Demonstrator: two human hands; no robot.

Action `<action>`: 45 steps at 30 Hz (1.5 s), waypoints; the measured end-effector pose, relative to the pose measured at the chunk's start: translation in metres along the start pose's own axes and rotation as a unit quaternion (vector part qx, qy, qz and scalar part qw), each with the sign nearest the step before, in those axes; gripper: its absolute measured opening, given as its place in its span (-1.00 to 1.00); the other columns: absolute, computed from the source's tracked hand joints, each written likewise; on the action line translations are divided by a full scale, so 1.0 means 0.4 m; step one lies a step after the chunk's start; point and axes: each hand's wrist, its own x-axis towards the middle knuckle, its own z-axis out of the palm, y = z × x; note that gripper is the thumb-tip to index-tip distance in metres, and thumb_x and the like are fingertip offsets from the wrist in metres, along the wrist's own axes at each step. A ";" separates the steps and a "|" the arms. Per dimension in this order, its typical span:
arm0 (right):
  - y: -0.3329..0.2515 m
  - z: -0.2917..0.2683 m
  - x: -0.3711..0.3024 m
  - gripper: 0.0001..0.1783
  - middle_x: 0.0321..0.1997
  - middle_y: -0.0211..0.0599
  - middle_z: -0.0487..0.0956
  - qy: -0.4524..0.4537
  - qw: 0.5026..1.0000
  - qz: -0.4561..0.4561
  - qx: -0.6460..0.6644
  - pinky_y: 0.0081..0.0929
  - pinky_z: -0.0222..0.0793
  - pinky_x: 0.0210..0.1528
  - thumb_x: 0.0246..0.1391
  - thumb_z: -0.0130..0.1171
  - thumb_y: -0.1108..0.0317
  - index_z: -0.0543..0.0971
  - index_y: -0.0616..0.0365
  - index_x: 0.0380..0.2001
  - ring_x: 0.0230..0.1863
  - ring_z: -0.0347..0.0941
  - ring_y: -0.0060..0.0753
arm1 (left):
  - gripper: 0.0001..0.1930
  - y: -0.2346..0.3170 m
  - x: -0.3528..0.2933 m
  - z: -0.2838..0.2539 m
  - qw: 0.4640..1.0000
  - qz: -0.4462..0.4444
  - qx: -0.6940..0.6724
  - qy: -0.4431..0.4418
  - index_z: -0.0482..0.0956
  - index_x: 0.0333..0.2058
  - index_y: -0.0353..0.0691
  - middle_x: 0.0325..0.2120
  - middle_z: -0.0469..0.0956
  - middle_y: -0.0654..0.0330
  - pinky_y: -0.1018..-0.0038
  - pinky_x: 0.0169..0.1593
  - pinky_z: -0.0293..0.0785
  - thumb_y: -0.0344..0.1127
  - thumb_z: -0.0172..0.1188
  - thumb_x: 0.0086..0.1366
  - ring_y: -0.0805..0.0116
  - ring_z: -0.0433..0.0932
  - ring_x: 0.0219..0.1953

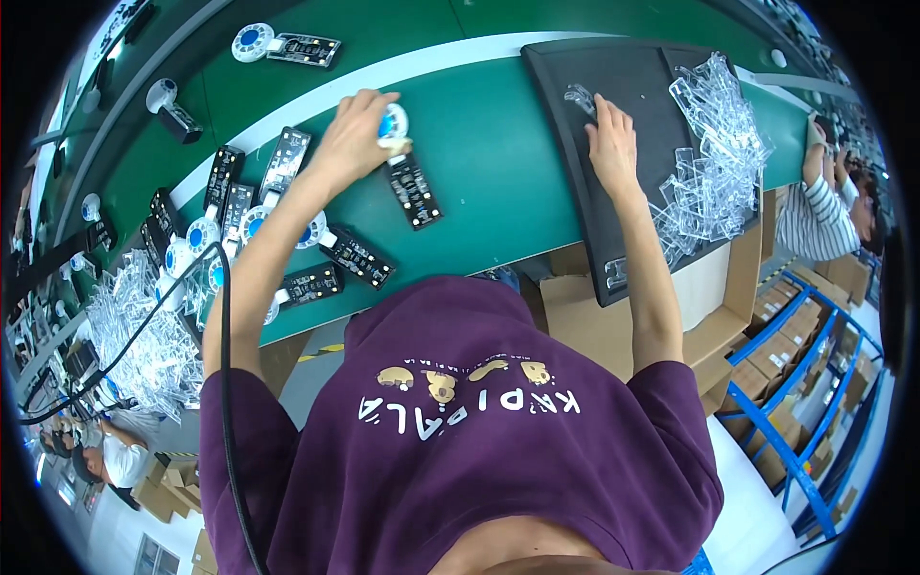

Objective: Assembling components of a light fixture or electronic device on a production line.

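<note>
My left hand (353, 139) is closed on the white round head of a device (415, 192) with a blue centre. The device's black circuit-board handle, dotted with small light-coloured parts, points down toward me over the green table. My right hand (614, 149) is over a black tray (613, 201), its fingers extended. By its index fingertip lies a small clear plastic piece (579, 98); whether they touch is hard to tell. A tangled pile of similar clear plastic pieces (714, 153) covers the tray's right side.
Several like devices (356, 257) lie left on the green table (489, 172), near my left forearm. Another device (305, 49) sits beyond the white strip. More clear pieces (144, 335) are heaped far left. A black cable (226, 383) hangs close by. Cardboard boxes (738, 307) stand below right.
</note>
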 end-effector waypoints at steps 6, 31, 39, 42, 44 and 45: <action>0.008 -0.030 0.026 -0.47 -0.10 -0.10 0.40 -0.080 0.996 0.024 0.005 -0.21 0.30 -0.10 0.04 0.02 0.42 0.24 0.09 0.13 -0.10 0.32 -0.03 | -0.36 0.084 0.024 0.043 0.991 -0.128 -0.026 0.003 0.36 0.02 -0.03 -0.16 0.36 -0.03 0.26 -0.04 0.35 -0.09 0.35 -0.08 0.03 0.36 -0.09; -0.548 -0.003 -0.125 -0.28 0.08 0.03 0.26 -0.079 0.986 0.060 0.135 -0.21 0.22 -0.01 -0.04 0.13 0.35 0.11 0.17 0.19 0.04 0.25 -0.03 | -0.68 0.090 0.046 0.101 0.857 -0.230 -0.386 0.254 0.57 -0.32 -0.29 -0.34 0.49 0.05 0.42 -0.22 0.39 -0.15 0.26 0.06 0.24 0.50 -0.28; -0.528 0.002 -0.145 -0.29 0.09 0.03 0.24 -0.071 0.995 -0.003 0.074 -0.25 0.24 -0.03 -0.02 0.12 0.36 0.10 0.13 0.21 -0.01 0.27 -0.08 | -0.68 0.064 0.044 0.115 0.868 -0.190 -0.368 0.275 0.53 -0.25 -0.34 -0.44 0.54 0.18 0.60 -0.32 0.38 -0.22 0.24 0.11 0.49 0.47 -0.39; -0.522 0.012 -0.150 -0.29 0.08 0.04 0.25 -0.072 0.985 0.031 0.152 -0.25 0.23 -0.01 -0.03 0.12 0.42 0.10 0.13 0.21 -0.02 0.26 -0.03 | -0.63 0.086 0.051 0.103 0.879 -0.171 -0.365 0.254 0.47 -0.17 -0.34 -0.36 0.53 0.16 0.60 -0.29 0.37 -0.21 0.23 0.12 0.48 0.47 -0.33; -0.506 0.016 -0.150 -0.28 0.08 0.05 0.25 -0.061 0.979 0.035 0.192 -0.24 0.23 0.00 -0.03 0.12 0.44 0.10 0.14 0.21 -0.02 0.25 -0.02 | -0.54 0.117 0.045 0.106 0.814 -0.187 -0.453 0.312 0.38 -0.07 -0.33 -0.25 0.49 0.11 0.56 -0.21 0.38 -0.17 0.22 0.13 0.43 0.46 -0.24; -0.496 0.016 -0.152 -0.28 0.08 0.05 0.25 -0.048 0.971 0.044 0.230 -0.24 0.22 0.01 -0.03 0.11 0.45 0.10 0.14 0.21 -0.01 0.25 0.00 | -0.50 0.133 0.040 0.102 0.779 -0.191 -0.496 0.334 0.33 -0.03 -0.32 -0.19 0.47 0.09 0.54 -0.18 0.38 -0.15 0.22 0.13 0.41 0.45 -0.19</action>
